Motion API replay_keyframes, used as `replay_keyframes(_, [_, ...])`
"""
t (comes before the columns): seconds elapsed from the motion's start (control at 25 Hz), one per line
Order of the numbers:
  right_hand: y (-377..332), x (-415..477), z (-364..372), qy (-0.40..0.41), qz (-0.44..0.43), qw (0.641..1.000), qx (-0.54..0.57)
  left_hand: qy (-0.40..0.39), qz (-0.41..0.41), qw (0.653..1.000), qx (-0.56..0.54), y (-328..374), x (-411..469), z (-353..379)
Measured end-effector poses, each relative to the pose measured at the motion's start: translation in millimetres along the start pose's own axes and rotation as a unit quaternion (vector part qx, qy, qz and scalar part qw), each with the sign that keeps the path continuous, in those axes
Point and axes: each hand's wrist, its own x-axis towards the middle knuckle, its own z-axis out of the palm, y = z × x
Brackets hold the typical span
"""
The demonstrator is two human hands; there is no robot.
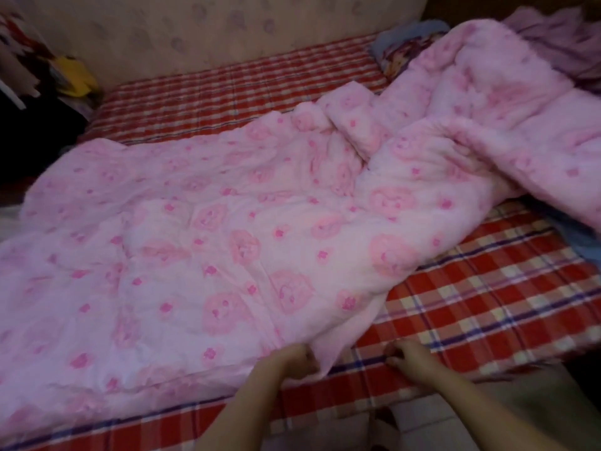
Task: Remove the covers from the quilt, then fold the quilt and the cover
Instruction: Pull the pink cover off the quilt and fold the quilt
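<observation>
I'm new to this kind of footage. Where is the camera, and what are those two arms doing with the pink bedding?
No machine here: a person wears a camera on the head, so this one picture looks forward and down over a bed. The arms are the wearer's own. A pink quilt lies spread over a red checked sheet, its far right end bunched up. The left hand pinches the quilt's near corner. The right hand is curled over the sheet beside it; whether it holds anything is too blurred to tell. A purple cloth lies far right.
</observation>
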Motion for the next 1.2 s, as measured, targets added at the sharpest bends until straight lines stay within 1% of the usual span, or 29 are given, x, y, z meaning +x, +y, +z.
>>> replay_keyframes(0.08, [13.6, 3.5, -38.4, 0.042, 0.047, 0.995, 0.081, 0.048, -0.013, 0.999, -0.011, 30.7, 4.2, -28.1])
replay_keyframes(0.12, [20.8, 8.1, -60.9, 0.069, 0.068, 0.986, 0.136, 0.079, -0.003, 0.997, -0.014, 51.5, 6.2, -42.9])
replay_keyframes(0.2, [38.4, 22.6, -114.0, 0.138, 0.106, 0.953, 0.246, 0.116, 0.033, 0.992, -0.026, 104.9, 22.5, -77.1])
replay_keyframes(0.24, [46.9, 31.4, -144.3, 0.171, 0.121, 0.929, 0.306, 0.136, 0.048, 0.989, -0.040, 134.1, 36.6, -95.6])
replay_keyframes(0.28, [57.1, 39.9, -175.1, 0.194, 0.129, 0.888, 0.396, 0.156, 0.056, 0.984, -0.064, 163.3, 55.2, -114.5])
replay_keyframes(0.32, [67.6, 47.4, -206.0, 0.205, 0.135, 0.826, 0.508, 0.170, 0.057, 0.980, -0.082, 191.0, 74.1, -132.3])
replay_keyframes(0.4, [94.3, 62.3, -267.8, 0.204, 0.140, 0.670, 0.699, 0.188, 0.026, 0.976, -0.106, 236.4, 109.8, -162.4])
replay_keyframes(0.44, [113.5, 71.1, -295.5, 0.205, 0.146, 0.597, 0.762, 0.194, 0.011, 0.972, -0.129, 256.7, 124.7, -174.7])
replay_keyframes(0.52, [153.9, 89.2, -342.1, 0.205, 0.159, 0.452, 0.853, 0.217, 0.018, 0.960, -0.177, 295.9, 153.4, -196.4])
replay_keyframes(0.56, [172.7, 96.6, -357.5, 0.220, 0.154, 0.398, 0.877, 0.240, 0.039, 0.953, -0.179, 314.9, 166.1, -205.0])
replay_keyframes(0.6, [188.2, 100.1, -370.6, 0.227, 0.139, 0.367, 0.891, 0.272, 0.060, 0.949, -0.151, 335.1, 176.9, -211.9])
replay_keyframes(0.64, [201.5, 106.6, -381.2, 0.233, 0.137, 0.356, 0.895, 0.332, 0.093, 0.933, -0.102, 356.4, 187.5, -218.8])
replay_keyframes(0.68, [204.7, 108.6, -392.3, 0.255, 0.124, 0.371, 0.884, 0.392, 0.125, 0.910, -0.047, 373.3, 196.6, -225.8])
replay_keyframes(0.72, [202.0, 110.1, -399.9, 0.286, 0.124, 0.410, 0.857, 0.443, 0.151, 0.884, 0.013, 389.1, 204.8, -232.7])
replay_keyframes(0.76, [199.6, 114.0, -409.2, 0.335, 0.141, 0.471, 0.804, 0.463, 0.161, 0.869, 0.066, 406.6, 215.3, -241.9])
replay_keyframes(0.8, [192.2, 118.4, -421.5, 0.389, 0.147, 0.552, 0.723, 0.451, 0.164, 0.870, 0.115, 423.1, 222.9, -251.9])
replay_keyframes(0.84, [179.7, 121.0, -438.1, 0.431, 0.127, 0.608, 0.655, 0.423, 0.163, 0.880, 0.139, 438.2, 225.9, -260.4])
replay_keyframes(0.88, [163.0, 122.7, -459.9, 0.454, 0.079, 0.640, 0.615, 0.390, 0.184, 0.892, 0.138, 449.9, 229.2, -269.4])
replay_keyframes(0.92, [143.9, 125.6, -486.3, 0.474, 0.038, 0.668, 0.572, 0.377, 0.214, 0.897, 0.084, 458.1, 227.9, -284.2])
replay_keyframes(0.96, [122.0, 127.4, -516.6, 0.486, 0.008, 0.700, 0.523, 0.378, 0.234, 0.896, -0.005, 466.6, 218.0, -304.1])
replay_keyframes(1.0, [97.7, 131.4, -547.9, 0.481, -0.023, 0.735, 0.478, 0.378, 0.224, 0.893, -0.099, 467.1, 210.3, -330.3])
replay_keyframes(1.04, [78.7, 141.5, -576.3, 0.450, -0.078, 0.757, 0.468, 0.388, 0.201, 0.883, -0.170, 463.4, 205.7, -361.5])
replay_keyframes(1.08, [54.4, 150.2, -603.1, 0.375, -0.151, 0.773, 0.489, 0.415, 0.168, 0.866, -0.222, 453.2, 202.0, -395.4])
replay_keyframes(1.12, [36.1, 163.8, -619.7, 0.282, -0.199, 0.792, 0.504, 0.455, 0.131, 0.846, -0.245, 436.8, 200.6, -431.3])
replay_keyframes(1.16, [23.5, 180.1, -628.0, 0.201, -0.219, 0.814, 0.499, 0.493, 0.087, 0.829, -0.248, 418.4, 200.7, -462.1])
replay_keyframes(1.2, [19.3, 199.7, -629.1, 0.151, -0.215, 0.831, 0.491, 0.521, 0.036, 0.818, -0.243, 397.4, 204.7, -489.6])
